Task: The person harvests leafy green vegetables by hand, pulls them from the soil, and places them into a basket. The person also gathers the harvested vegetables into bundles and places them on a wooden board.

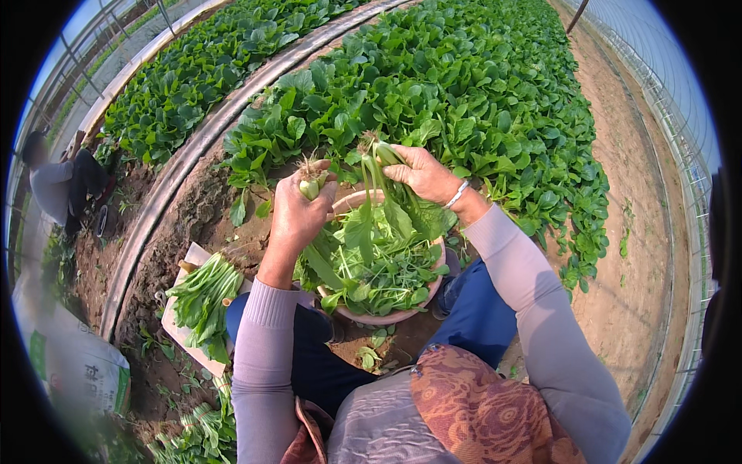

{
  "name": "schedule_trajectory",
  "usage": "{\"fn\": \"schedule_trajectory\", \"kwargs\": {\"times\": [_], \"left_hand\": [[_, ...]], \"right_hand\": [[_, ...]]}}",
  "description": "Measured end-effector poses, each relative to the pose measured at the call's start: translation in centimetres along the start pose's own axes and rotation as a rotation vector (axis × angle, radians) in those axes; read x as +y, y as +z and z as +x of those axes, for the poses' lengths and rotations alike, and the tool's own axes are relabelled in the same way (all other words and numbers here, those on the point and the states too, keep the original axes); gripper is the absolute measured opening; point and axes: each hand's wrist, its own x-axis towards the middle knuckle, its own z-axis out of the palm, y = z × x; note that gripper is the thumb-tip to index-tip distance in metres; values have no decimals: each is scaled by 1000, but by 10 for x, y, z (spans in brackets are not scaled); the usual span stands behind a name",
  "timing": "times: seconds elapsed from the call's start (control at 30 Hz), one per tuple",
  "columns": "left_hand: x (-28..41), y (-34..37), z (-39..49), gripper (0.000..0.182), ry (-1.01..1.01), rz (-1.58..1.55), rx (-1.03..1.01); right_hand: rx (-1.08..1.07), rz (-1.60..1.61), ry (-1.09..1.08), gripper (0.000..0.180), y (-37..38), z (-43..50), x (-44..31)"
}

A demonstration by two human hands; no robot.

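In my left hand (301, 203) is a small bunch of leafy greens (312, 187), gripped near the stalk bases, with pale roots sticking up above the fingers. My right hand (429, 180) pinches a second clump of greens (385, 156) by the stalks. Its roots point up and its leaves hang down. Below both hands stands a round pinkish basin (379, 318) between my knees, heaped with loose leaves and stems (382, 272). The hanging leaves overlap the basin's contents, so I cannot tell where they end.
A flat light board (194, 342) at left bears a pile of greens (208, 296). Tied bundles (200, 429) lie on the soil behind it, near a white printed sack (87, 359). Dense green crops (440, 93) grow ahead. Another person (58, 180) sits at far left beyond a pale strip (174, 180).
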Motion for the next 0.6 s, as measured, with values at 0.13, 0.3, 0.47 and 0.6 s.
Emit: {"fn": "schedule_trajectory", "kwargs": {"times": [0.13, 0.3, 0.47, 0.6], "left_hand": [[17, 5, -8, 42, -89, -632, -166], [20, 13, -12, 40, -113, -716, -160], [12, 19, -13, 44, -113, -804, -174], [18, 18, -15, 46, -99, -810, -213]], "right_hand": [[-34, 193, 9, 27, 21, -2, -7], [38, 214, -51, 27, 43, 1, 2], [46, 108, -114, 28, 62, 2, -1], [-79, 131, -62, 33, 63, 0, -6]]}}
